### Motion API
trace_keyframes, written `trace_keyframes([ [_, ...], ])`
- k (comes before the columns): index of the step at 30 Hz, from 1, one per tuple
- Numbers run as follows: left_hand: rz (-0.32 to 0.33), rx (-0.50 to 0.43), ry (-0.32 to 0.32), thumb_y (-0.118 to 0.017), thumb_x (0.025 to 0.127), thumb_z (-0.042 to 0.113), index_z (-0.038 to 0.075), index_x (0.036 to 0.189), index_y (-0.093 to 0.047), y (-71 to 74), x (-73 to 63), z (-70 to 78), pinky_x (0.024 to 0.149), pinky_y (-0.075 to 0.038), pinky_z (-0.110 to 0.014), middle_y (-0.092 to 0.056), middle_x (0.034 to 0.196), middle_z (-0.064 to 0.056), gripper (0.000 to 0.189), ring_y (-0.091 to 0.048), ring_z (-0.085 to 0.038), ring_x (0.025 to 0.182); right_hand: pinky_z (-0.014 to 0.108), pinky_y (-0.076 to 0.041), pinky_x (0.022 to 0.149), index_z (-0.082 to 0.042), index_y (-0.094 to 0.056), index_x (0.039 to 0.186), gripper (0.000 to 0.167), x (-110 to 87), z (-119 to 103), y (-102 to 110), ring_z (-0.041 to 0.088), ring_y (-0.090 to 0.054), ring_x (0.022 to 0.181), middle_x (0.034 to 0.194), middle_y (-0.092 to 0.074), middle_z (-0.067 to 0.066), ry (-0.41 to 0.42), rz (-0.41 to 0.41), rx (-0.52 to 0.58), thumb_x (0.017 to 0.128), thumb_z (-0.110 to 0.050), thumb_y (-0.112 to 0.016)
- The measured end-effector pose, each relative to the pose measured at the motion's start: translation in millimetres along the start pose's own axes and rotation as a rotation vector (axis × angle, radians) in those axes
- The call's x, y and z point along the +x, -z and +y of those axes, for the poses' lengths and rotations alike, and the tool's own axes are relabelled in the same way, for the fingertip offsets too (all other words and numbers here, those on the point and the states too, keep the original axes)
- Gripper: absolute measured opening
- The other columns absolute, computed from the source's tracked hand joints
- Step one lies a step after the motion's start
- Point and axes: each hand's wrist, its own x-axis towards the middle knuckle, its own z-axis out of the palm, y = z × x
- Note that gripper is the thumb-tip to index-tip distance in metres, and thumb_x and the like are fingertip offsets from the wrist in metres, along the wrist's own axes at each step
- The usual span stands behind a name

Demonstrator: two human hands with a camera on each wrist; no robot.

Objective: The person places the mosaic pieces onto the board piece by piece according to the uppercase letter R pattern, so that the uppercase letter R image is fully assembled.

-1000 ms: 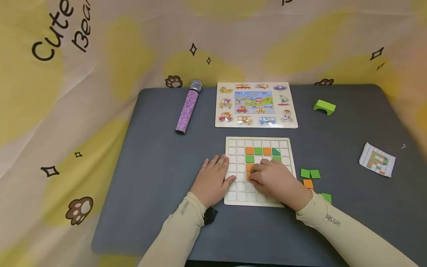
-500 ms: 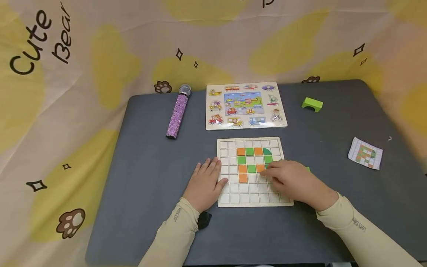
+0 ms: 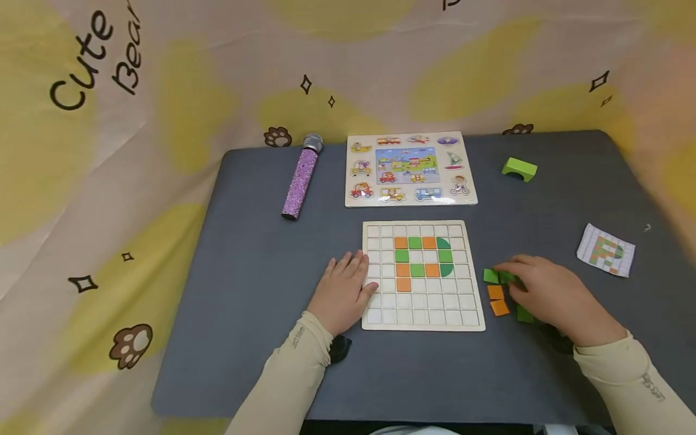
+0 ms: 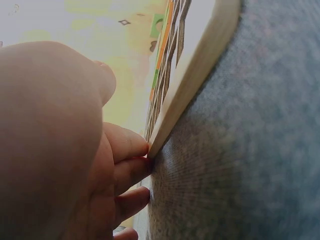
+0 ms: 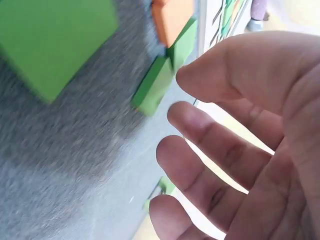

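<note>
A pale wooden grid board lies flat, with orange and green square tiles and two dark green rounded-corner tiles set in its cells. My left hand rests at its left edge, fingers extended; fingertips touch the edge in the left wrist view. My right hand hovers over loose tiles right of the board, thumb and fingers bent and apart, holding nothing visible. Under it are green tiles, partly hidden, beside two orange tiles. The right wrist view shows a green tile just beyond the thumb.
A picture puzzle board lies behind the grid board. Left of it is a purple glittery microphone. A green arch block stands at the back right. A paper pattern card lies on the grey table.
My right hand has left the board, where it was touching an orange tile, and moved right to the loose tiles. My left hand stays at the board's edge. The camera view has shifted slightly.
</note>
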Motion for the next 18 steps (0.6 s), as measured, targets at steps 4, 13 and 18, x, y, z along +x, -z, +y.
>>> trace_keyframes([
  [4,-0.019,0.013,-0.059,-0.04,0.115,0.049,0.004,0.166,-0.037,-3.5,17.8,11.9,0.13,-0.016,-0.054,-0.033,0.172,-0.011,0.068,-0.025,-0.032,0.16,0.065,-0.057,0.081,-0.002,-0.076,0.128,0.041,-18.3,19.9,3.8,0.049,-0.064,0.113,0.128,-0.066,0.025,-0.066,0.011,-0.024,0.087,-0.005,-0.083],
  [13,-0.01,0.013,-0.012,-0.045,0.114,0.047,0.004,0.164,-0.04,-4.0,4.8,2.5,0.13,-0.018,-0.055,-0.036,0.17,-0.011,0.067,-0.028,-0.033,0.159,0.066,-0.057,0.088,-0.002,-0.079,0.123,0.036,-8.2,10.1,-13.2,0.045,-0.068,0.11,0.123,-0.072,0.023,-0.036,0.067,-0.042,0.088,-0.01,-0.087],
  [18,0.014,-0.025,-0.016,-0.046,0.114,0.046,0.003,0.164,-0.041,-0.9,-1.4,-2.4,0.129,-0.017,-0.057,-0.037,0.169,-0.013,0.067,-0.028,-0.036,0.158,0.063,-0.059,0.086,-0.002,-0.081,0.117,0.033,-1.9,3.0,-14.1,0.041,-0.071,0.104,0.117,-0.074,0.02,-0.007,0.123,-0.04,0.086,-0.005,-0.088],
])
